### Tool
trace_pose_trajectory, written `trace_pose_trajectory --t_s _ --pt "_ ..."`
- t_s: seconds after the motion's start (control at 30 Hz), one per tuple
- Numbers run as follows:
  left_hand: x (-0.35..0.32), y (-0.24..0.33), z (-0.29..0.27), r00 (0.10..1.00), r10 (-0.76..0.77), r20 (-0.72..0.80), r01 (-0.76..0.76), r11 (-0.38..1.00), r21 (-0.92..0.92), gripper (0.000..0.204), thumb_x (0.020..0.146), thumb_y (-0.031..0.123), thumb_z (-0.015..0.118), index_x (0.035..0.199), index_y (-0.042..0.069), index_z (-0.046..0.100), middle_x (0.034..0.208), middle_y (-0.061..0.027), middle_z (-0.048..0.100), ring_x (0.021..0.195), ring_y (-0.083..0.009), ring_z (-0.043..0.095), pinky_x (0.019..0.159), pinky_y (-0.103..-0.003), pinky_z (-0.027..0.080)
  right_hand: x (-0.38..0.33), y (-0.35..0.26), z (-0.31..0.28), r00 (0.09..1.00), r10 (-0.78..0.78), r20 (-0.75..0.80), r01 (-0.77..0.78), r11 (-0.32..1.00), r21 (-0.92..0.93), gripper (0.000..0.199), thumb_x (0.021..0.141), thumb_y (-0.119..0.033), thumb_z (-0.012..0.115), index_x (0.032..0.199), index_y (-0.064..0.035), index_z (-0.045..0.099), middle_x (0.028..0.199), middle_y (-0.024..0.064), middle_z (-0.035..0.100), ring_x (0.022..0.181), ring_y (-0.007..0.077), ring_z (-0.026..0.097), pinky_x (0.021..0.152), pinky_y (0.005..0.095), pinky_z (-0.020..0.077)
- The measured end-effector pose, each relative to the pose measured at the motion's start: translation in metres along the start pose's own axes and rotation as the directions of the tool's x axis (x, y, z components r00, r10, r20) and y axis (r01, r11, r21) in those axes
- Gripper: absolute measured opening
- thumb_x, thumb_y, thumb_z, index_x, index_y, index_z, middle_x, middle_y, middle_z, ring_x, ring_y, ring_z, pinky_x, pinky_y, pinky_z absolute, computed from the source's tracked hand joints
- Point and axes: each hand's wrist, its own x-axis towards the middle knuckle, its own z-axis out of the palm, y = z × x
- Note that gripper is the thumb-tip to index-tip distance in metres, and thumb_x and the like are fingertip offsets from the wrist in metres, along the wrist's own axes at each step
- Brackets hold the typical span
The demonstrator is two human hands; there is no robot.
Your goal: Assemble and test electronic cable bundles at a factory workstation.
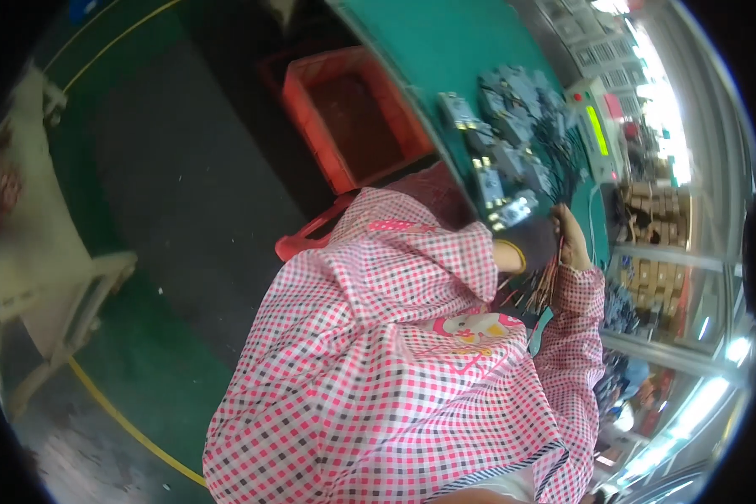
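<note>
Pink checked smock sleeves (412,336) frame my hands: left hand (533,244) and right hand (573,239) gripping thin coloured wires (539,286); loose strands could snag grey metal parts (512,134) on the green tabletop (428,42).

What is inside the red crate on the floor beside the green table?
The red crate shows only a dark, apparently bare bottom; its near corner is hidden behind the green table edge.

One red crate (344,118), one green-screened tester (598,126)

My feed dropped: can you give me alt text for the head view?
Both hands, left hand and right hand, grip a bundle of thin wires at a green table edge, beside grey parts; a pink checked smock fills the foreground.
</note>
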Motion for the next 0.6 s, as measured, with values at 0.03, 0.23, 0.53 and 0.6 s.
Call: trace_pose_trajectory --t_s 0.03,0.23,0.53,0.6 --pt "0.005 -0.001 -0.004 0.996 -0.093 -0.016 0.093 0.996 0.002 0.023 0.083 0.019 0.049 0.089 0.001 0.061 0.083 -0.0202 0.063 0.078 -0.0347 0.063 0.066 -0.044 0.049 0.000 0.003 -0.002 0.997 -0.071 0.039 0.073 0.996 -0.060 0.013 0.088 -0.019 0.056 0.083 -0.0073 0.055 0.062 -0.0044 0.045 0.049 0.0043 0.039 0.043 0.0168 0.0315" --pt "0.056 -0.030 -0.032 0.930 -0.165 0.327 0.157 0.986 0.052 0.023 0.087 0.024 0.047 0.094 0.004 0.055 0.089 -0.0214 0.060 0.086 -0.0365 0.060 0.073 -0.046 0.047 -0.013 0.006 0.019 0.976 -0.204 0.072 0.197 0.976 0.092 0.021 0.085 -0.017 0.058 0.066 -0.0093 0.052 0.055 -0.0045 0.046 0.045 0.0054 0.039 0.042 0.0215 0.0274" --pt "0.082 -0.029 -0.022 0.798 -0.472 0.375 0.481 0.874 0.077 0.045 0.093 0.042 0.037 0.115 0.006 0.051 0.106 -0.0220 0.059 0.098 -0.0411 0.055 0.079 -0.044 0.045 0.006 0.001 -0.007 0.964 -0.234 0.126 0.224 0.971 0.088 0.019 0.079 -0.012 0.053 0.063 -0.0018 0.053 0.052 0.0017 0.048 0.044 0.0106 0.044 0.042 0.0257 0.0343" --pt "0.074 -0.039 -0.029 0.900 -0.253 0.354 0.232 0.968 0.100 0.036 0.091 0.032 0.044 0.116 0.007 0.050 0.103 -0.0217 0.058 0.096 -0.0408 0.056 0.076 -0.044 0.046 -0.003 -0.004 -0.007 0.981 -0.185 0.066 0.178 0.980 0.092 0.019 0.080 -0.013 0.053 0.066 -0.0001 0.055 0.053 0.0033 0.051 0.044 0.0116 0.046 0.043 0.0258 0.0353"
